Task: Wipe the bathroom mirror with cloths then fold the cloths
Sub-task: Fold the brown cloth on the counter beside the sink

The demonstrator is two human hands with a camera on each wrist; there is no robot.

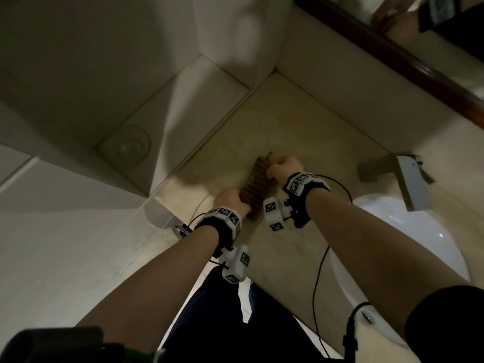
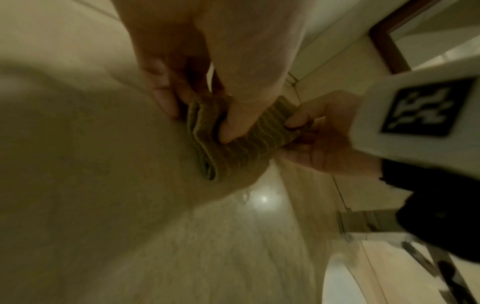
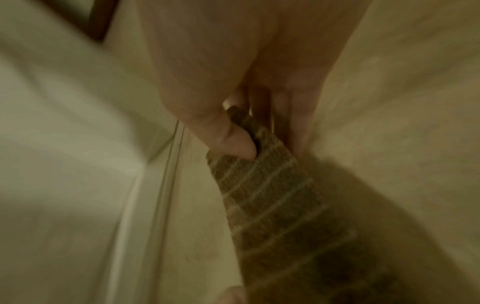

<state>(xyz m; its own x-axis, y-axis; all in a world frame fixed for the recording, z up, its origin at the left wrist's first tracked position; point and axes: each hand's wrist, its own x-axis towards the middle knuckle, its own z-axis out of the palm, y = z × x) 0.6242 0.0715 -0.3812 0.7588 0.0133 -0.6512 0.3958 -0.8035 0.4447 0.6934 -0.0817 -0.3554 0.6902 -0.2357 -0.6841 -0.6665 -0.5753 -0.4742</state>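
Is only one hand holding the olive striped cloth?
No: the left hand and the right hand both pinch the olive striped cloth.

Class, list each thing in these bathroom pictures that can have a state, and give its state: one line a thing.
Cloth: striped, folded into a narrow strip, held over the counter.
Left hand: grips the cloth's near end.
Right hand: pinches the far end.
Tap: no water seen running.
Basin: no water seen in it.

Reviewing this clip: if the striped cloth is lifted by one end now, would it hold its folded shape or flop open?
Probably flop: the striped cloth looks soft, its layers bending where the left hand pinches them. It seems light, as the right hand holds its end by fingertips. Its ribbed weave likely grips the countertop rather than sliding.
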